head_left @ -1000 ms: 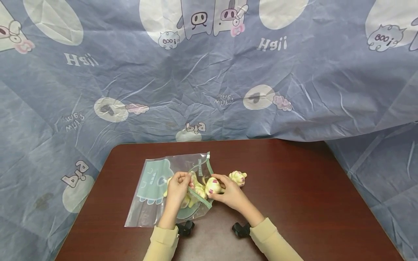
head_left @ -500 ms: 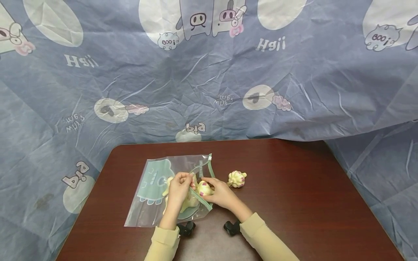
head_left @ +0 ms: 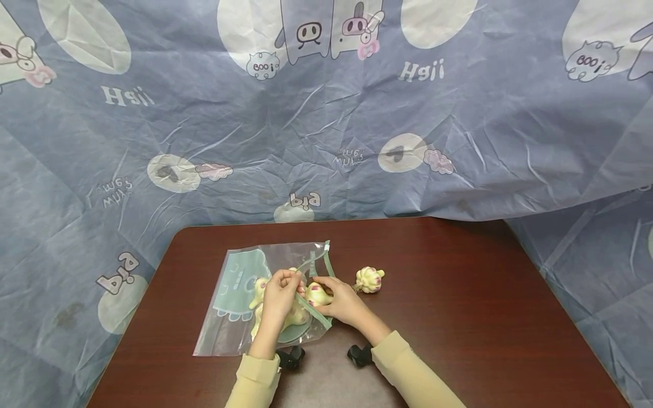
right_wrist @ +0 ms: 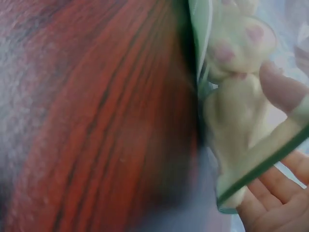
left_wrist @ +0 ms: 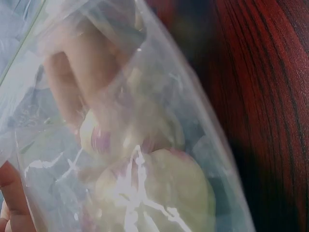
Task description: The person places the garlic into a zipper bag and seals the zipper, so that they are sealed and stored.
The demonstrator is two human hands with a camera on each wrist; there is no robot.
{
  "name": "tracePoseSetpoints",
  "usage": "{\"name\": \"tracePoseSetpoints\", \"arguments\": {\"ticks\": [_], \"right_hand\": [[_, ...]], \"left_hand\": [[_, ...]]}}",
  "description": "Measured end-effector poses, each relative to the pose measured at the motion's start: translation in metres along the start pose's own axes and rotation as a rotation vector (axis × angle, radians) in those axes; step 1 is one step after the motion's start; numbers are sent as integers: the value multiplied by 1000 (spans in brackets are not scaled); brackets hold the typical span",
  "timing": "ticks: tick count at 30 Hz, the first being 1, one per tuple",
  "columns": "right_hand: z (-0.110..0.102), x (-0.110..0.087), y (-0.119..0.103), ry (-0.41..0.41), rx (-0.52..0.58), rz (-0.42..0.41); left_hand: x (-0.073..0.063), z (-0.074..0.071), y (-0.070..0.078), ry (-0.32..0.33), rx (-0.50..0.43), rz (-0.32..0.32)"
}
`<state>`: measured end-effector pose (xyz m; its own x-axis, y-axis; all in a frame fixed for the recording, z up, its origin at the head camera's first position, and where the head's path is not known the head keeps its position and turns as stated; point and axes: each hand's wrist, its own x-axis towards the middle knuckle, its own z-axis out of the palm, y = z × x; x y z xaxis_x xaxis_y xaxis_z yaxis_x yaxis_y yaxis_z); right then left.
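A clear zip bag (head_left: 209,340) with a pale green print lies on its side, its green-edged mouth facing right. Pinched at that mouth, the bag's upper edge is held up by my left hand (head_left: 278,293). My right hand (head_left: 348,301) reaches into the opening, thumb and fingers around a garlic bulb (head_left: 317,294) with purple patches. More garlic bulbs (head_left: 259,289) rest deeper inside, partly hidden by the left forearm. In the left wrist view, the right hand's fingers (left_wrist: 91,63) and a garlic bulb (left_wrist: 159,188) show blurred through the plastic.
One loose garlic bulb (head_left: 369,280) lies on the dark red-brown table (head_left: 459,317), just right of the bag's mouth. Behind the table hangs a blue patterned cloth (head_left: 316,130).
My right hand has moved left, bringing its garlic bulb from the bag's mouth to inside it. Bulbs inside have shifted slightly left. My left hand stays at the edge.
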<state>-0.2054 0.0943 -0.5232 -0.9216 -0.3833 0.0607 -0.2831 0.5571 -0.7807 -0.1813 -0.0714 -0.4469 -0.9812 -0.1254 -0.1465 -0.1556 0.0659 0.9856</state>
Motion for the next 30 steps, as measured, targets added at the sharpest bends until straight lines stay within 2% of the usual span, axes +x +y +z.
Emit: {"name": "tracePoseSetpoints", "arguments": {"ticks": [6, 12, 16, 20, 24, 30], "right_hand": [[-18, -6, -4, 63, 121, -14], [-42, -14, -3, 161, 145, -8], [-58, -21, 3, 246, 129, 21], [-72, -26, 13, 306, 139, 50], [-85, -31, 22, 329, 156, 76], [-96, -35, 35, 358, 161, 113]], "left_hand": [[18, 1, -30, 35, 6, 10], [19, 2, -30, 40, -11, 22], [17, 1, -27, 27, -20, 6], [8, 0, -11, 17, -16, 2], [-1, 0, 3, 8, -16, 26], [-4, 0, 5, 2, -22, 32]]}}
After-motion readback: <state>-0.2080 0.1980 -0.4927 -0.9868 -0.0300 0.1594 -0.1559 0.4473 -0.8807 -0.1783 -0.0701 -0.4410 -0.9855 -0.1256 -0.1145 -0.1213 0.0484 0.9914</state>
